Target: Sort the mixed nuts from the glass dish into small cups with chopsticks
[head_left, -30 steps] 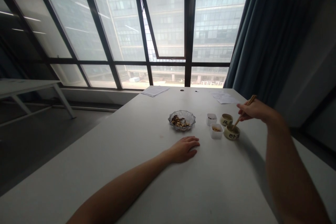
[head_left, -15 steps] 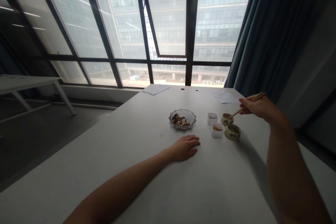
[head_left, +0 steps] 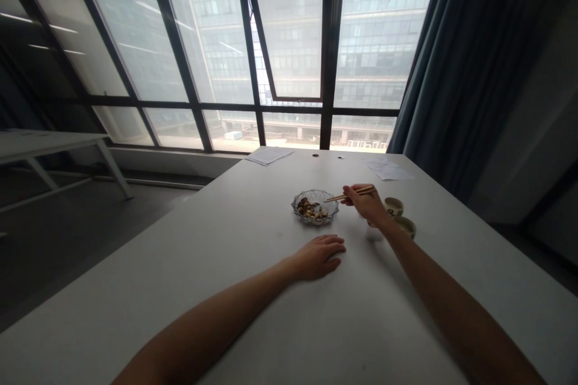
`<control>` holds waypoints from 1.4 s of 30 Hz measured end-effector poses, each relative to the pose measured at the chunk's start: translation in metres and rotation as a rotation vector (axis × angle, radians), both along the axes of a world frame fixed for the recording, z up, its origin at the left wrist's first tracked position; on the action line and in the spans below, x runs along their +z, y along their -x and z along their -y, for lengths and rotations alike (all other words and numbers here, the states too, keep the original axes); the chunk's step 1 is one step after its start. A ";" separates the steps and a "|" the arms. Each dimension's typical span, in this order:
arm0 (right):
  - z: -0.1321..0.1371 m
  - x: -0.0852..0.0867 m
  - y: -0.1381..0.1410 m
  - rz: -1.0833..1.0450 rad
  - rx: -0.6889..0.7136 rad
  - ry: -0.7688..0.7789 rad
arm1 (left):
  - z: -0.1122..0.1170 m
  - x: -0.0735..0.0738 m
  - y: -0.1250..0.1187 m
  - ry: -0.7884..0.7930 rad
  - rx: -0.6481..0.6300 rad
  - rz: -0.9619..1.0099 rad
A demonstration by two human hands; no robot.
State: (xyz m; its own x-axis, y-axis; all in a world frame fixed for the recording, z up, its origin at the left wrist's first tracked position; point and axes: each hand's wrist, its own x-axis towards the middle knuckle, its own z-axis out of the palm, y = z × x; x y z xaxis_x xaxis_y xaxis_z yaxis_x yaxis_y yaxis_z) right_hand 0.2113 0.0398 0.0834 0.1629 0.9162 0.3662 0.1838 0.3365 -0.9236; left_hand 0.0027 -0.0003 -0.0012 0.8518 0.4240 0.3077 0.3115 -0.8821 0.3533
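Wooden chopsticks (head_left: 350,194) pinched in our right hand (head_left: 365,203) have swung left from the ceramic cups (head_left: 394,206) and now reach over the cut-glass dish (head_left: 333,204) from three o'clock, tips above its heap of brown nuts (head_left: 311,209). Our left hand (head_left: 318,257) lies open and flat on the white table (head_left: 253,289), at six o'clock from the dish.

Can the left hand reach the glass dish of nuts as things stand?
Probably yes: the left hand rests on the table right in front of the glass dish, and nothing shows between them.
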 end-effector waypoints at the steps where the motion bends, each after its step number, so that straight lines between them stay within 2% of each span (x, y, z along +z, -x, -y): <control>1: -0.003 -0.008 0.004 0.012 -0.006 -0.003 | 0.000 0.000 0.000 0.001 -0.002 0.002; 5: -0.011 -0.030 0.015 0.026 -0.062 -0.042 | 0.000 0.000 -0.002 0.006 -0.006 0.008; 10: -0.017 -0.039 0.018 -0.023 -0.102 0.048 | 0.000 0.000 -0.003 0.006 -0.014 0.014; 15: -0.020 -0.039 0.016 -0.082 -0.098 0.100 | 0.000 0.001 -0.003 0.000 -0.014 0.014; 29: -0.015 -0.027 0.005 0.132 -0.014 0.077 | -0.001 -0.001 -0.002 -0.012 -0.012 0.018; 42: -0.010 -0.025 0.012 0.149 -0.069 0.029 | -0.001 -0.001 -0.003 -0.010 -0.015 0.019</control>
